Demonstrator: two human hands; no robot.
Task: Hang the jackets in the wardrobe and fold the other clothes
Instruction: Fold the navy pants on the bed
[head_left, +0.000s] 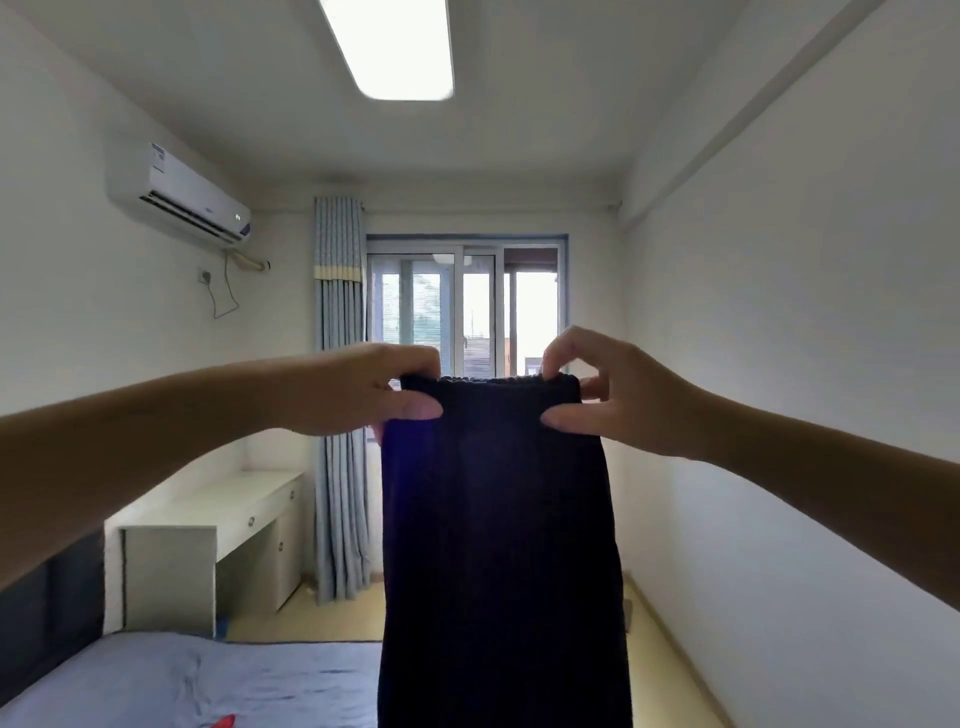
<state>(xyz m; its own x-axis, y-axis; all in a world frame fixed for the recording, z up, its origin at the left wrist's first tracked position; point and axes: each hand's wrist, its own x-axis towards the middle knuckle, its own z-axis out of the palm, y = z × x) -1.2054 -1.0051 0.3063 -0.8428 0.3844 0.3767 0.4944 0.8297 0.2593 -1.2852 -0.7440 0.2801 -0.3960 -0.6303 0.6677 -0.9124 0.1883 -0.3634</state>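
Note:
A dark navy garment with an elastic waistband hangs straight down in front of me, held up at chest height. My left hand pinches the waistband's left corner between thumb and fingers. My right hand pinches the right corner the same way. The cloth's lower end runs out of the bottom of the view. No wardrobe and no jacket are in sight.
A bed with a blue-grey sheet lies at the lower left, with a small red item on it at the frame's bottom edge. A white desk stands past the bed by the curtain and window. A white wall runs along the right.

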